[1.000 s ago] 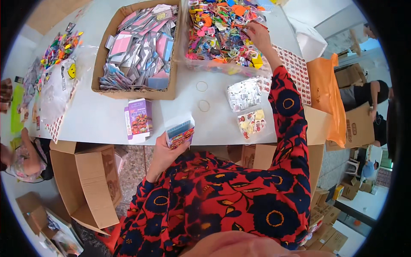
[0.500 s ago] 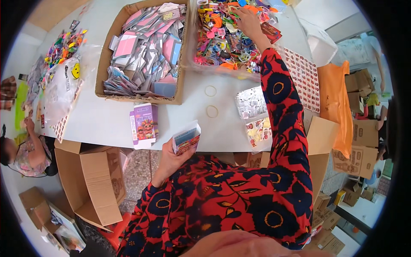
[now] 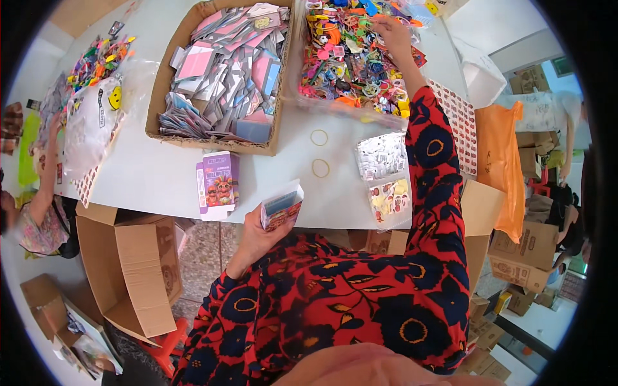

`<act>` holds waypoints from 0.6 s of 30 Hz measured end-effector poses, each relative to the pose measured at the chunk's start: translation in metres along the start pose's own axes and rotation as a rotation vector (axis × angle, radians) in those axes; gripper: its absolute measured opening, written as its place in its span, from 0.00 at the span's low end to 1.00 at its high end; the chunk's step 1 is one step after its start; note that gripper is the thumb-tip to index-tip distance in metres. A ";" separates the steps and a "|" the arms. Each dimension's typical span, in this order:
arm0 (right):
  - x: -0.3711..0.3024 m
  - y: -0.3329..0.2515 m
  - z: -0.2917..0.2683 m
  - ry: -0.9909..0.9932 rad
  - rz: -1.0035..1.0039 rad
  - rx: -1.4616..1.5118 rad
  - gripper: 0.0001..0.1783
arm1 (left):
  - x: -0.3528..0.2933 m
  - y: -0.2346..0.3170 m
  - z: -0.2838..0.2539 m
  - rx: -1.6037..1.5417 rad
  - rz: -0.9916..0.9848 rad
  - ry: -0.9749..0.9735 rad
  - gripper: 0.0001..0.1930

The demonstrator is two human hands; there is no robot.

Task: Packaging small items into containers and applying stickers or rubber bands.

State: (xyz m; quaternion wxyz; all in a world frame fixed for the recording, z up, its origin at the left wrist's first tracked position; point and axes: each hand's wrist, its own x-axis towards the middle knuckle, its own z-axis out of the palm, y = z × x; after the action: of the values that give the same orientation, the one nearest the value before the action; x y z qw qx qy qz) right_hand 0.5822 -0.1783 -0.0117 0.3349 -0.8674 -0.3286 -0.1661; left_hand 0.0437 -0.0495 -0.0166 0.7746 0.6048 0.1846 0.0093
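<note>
My left hand is wrapped round a small open carton, its open end up, at the table's near edge. My right hand is over a clear plastic bin of mixed small plastic toys. Its fingers are bent together at the tips; what they hold, if anything, is lost among the colours. A cardboard box full of pink and grey cards stands left of the bin. Flat purple cartons lie left of my left hand.
Two rubber bands lie mid-table. Packs of small stickers are beside my right sleeve, with a sticker sheet and an orange bag beyond. Open cardboard boxes stand below the table. Another person's arm reaches in at left.
My right hand has moved a little to the right over the toys. My left hand keeps the carton in nearly the same place. The other person's arm reaches farther over the table.
</note>
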 end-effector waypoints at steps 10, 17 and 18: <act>-0.037 -0.071 -0.034 -0.313 0.360 0.662 0.13 | -0.010 0.001 0.002 0.044 0.080 0.009 0.19; -0.085 -0.151 -0.076 -0.467 0.250 0.891 0.13 | -0.007 0.006 0.001 0.014 0.147 0.046 0.21; -0.093 -0.167 -0.081 -0.488 0.263 0.974 0.12 | -0.005 0.012 0.005 -0.027 0.138 0.039 0.21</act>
State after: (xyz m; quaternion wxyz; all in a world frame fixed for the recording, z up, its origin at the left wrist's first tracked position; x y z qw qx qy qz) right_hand 0.3952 -0.1829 0.0785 0.6292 -0.6594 -0.3242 0.2535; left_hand 0.0426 -0.0519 -0.0028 0.7764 0.6054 0.1574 0.0769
